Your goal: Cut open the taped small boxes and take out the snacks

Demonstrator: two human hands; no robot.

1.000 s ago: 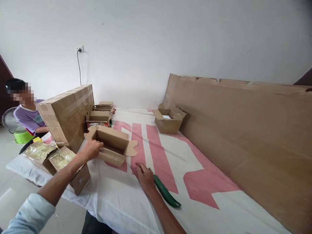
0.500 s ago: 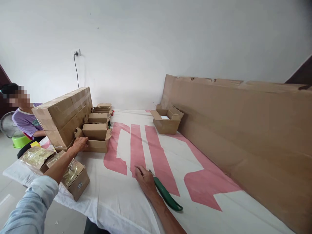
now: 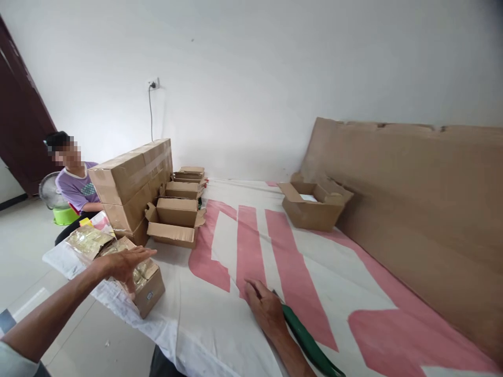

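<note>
The left hand [image 3: 123, 266] is wide open over the taped box [image 3: 152, 289], near the edge of the table [image 3: 204, 324]; a bump might knock the box off. The right hand [image 3: 266, 310] is half curled, I can't tell if it's empty; the green tool [image 3: 308, 339] beside it might poke it

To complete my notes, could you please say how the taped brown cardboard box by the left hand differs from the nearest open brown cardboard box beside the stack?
The taped box has shiny tape over its top, while the open box has its flaps spread. The taped box bears a small label on one side; the open box shows none. Both are brown cardboard.
</note>
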